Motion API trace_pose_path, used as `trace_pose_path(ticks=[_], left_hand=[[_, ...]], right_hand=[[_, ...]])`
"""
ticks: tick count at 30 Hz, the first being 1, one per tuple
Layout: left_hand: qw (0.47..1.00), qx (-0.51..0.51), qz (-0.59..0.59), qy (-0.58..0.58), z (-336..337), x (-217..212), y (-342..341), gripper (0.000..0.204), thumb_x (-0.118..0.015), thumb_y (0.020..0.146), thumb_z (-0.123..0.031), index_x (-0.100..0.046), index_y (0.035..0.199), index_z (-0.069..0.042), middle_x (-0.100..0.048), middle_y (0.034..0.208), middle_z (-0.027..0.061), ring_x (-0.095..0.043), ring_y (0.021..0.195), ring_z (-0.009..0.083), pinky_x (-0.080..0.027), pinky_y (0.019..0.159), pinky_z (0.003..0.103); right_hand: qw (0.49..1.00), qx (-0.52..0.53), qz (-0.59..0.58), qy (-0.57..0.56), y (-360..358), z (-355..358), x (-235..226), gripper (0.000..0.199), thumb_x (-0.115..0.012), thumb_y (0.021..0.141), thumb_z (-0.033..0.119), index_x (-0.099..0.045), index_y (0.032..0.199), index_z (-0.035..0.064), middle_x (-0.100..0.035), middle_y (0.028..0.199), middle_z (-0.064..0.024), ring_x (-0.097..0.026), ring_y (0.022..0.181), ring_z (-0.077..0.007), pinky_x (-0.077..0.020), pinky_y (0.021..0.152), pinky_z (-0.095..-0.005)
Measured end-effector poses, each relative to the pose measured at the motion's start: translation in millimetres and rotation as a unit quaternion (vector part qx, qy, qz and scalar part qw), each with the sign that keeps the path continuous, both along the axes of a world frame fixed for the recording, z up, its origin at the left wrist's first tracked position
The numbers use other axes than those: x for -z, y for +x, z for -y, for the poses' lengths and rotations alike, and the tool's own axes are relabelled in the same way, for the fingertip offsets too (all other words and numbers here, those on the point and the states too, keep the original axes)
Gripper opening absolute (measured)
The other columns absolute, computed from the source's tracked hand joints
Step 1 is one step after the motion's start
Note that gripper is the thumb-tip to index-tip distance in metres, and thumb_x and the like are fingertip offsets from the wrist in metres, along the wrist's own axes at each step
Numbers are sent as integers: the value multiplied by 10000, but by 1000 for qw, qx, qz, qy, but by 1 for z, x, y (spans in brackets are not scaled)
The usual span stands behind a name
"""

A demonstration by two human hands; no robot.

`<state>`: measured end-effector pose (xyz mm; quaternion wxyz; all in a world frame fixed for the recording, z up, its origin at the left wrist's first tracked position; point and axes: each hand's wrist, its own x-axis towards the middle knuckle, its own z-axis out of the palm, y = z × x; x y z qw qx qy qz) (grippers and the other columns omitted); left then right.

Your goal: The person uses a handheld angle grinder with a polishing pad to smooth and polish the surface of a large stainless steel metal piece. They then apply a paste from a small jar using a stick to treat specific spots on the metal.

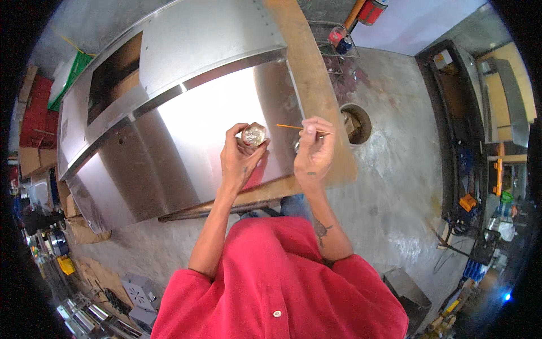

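Note:
My left hand (235,159) is wrapped round a small round container (254,135), its open top facing up with something silvery and glistening inside. To the right, my right hand (314,155) pinches a thin orange-yellow stick (289,126) between thumb and fingers. The stick's free end points left toward the container, apart from it. A small shiny thing, mostly hidden, shows beside my right palm; I cannot make out what it is. Both hands are above a large, shiny sheet-metal piece (226,101), which has a raised flange and a rectangular cut-out.
The metal piece lies on a wooden tabletop (324,107). Right of it, a round bin (366,121) with scraps stands on the concrete floor, near a wire rack (330,48). A dark metal frame (451,130) stands farther right. Tools and a grey metal box (140,294) are at lower left.

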<state>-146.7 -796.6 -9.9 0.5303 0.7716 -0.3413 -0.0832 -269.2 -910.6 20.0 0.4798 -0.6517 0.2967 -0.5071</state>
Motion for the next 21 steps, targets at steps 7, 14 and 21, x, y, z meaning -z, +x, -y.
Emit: trace_pose_path(ticks=[7, 14, 21], left_hand=[[994, -103, 17, -39, 92, 31, 20, 622, -907, 894, -144, -545, 1377, 6, -709, 1209, 161, -732, 1018, 205, -619, 846, 327], [982, -186, 16, -21, 130, 46, 20, 662, -899, 897, -85, -488, 1404, 27, -616, 1350, 165, -656, 1225, 234, -553, 1052, 365], [967, -250, 53, -17, 136, 54, 11, 582, -841, 948, -96, -498, 1407, 5, -630, 1325, 152, -653, 1133, 212, -551, 1010, 352]], right_hand=[[967, 19, 78, 240, 39, 139, 29, 244, -498, 1181, 279, -527, 1167, 36, -677, 1049, -67, -583, 898, -103, -511, 820, -276], [901, -60, 207, 375, 127, 185, 85, 198, -496, 1181, 245, -493, 1150, 50, -672, 1031, -57, -579, 869, -94, -511, 793, -273], [838, -55, 239, 488, 169, 193, 95, 201, -526, 1170, 242, -515, 1142, 43, -680, 1013, -82, -592, 825, -121, -542, 764, -308]])
